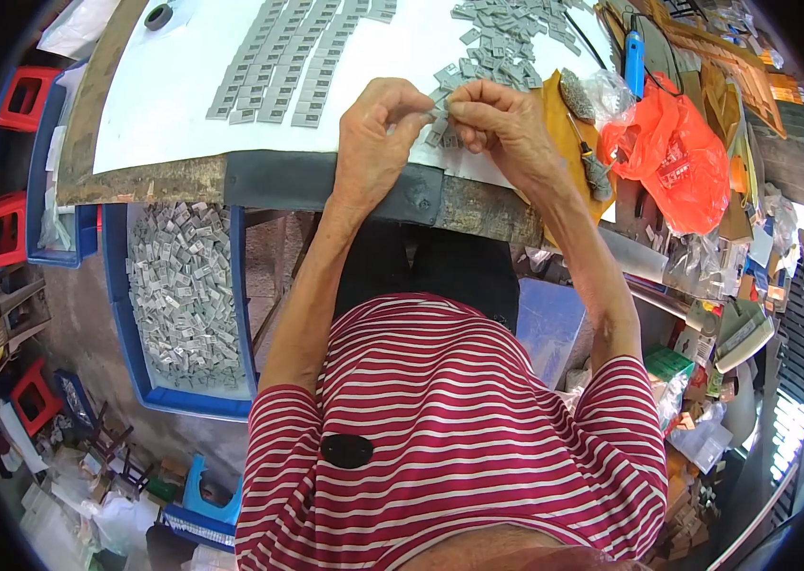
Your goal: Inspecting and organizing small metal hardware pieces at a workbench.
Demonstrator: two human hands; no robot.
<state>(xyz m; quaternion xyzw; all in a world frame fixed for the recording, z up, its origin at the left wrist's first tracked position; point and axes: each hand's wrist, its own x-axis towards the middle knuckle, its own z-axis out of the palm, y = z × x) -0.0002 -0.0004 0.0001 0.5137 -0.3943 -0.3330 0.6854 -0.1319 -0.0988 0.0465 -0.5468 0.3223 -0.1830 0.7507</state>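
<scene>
Over the front of a white-covered worktable, my two hands come close together with their fingertips nearly meeting. My left hand is closed in a pinch of thumb and forefinger. My right hand pinches too, its other fingers curled in. Whatever is between the fingertips is too small to make out. Loose small grey rectangular pieces lie in a heap just beyond my right hand, a few of them under the fingertips. Left of my left hand, similar pieces stand in long neat rows of overlapping pieces.
A blue crate full of grey pieces stands below the table's left front. On the right lie a yellow cloth, a screwdriver, a red plastic bag and a blue-handled tool. A black tape roll sits far left.
</scene>
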